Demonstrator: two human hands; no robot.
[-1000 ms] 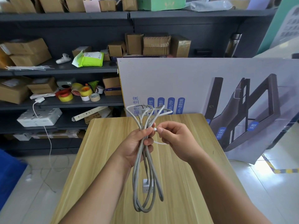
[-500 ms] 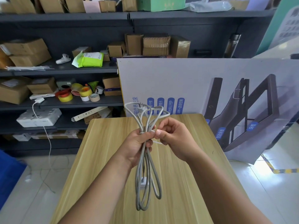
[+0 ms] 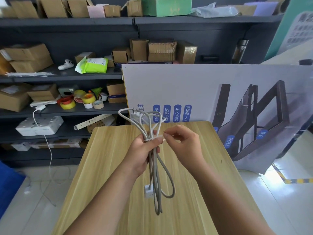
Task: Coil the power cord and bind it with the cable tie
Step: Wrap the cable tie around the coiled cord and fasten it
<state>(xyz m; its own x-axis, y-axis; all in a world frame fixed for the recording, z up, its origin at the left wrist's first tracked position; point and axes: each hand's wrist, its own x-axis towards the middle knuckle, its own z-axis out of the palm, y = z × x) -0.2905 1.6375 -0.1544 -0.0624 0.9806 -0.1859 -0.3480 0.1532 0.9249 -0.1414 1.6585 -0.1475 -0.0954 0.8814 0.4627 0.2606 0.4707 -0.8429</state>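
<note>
A grey power cord (image 3: 156, 177) hangs folded in long loops above the wooden table (image 3: 108, 167). My left hand (image 3: 141, 152) grips the bundle at its middle. Loops and a white plug (image 3: 135, 114) stick up above the fist. A small white socket block (image 3: 149, 190) dangles among the lower loops. A thin white cable tie (image 3: 153, 138) circles the bundle just above my left thumb. My right hand (image 3: 183, 143) pinches the tie's free end between thumb and forefinger, just right of the bundle.
A large printed board (image 3: 211, 92) leans against the table's far edge and right side. Dark shelves (image 3: 67, 75) behind hold cardboard boxes, tape rolls (image 3: 81, 100) and a white power strip. A white cable trails onto the tiled floor at left.
The tie now sits wrapped around the bundle. My right hand has shifted a little to the right with the tie's end pinched. The cord bundle swung slightly, its lower loops spread wider.
</note>
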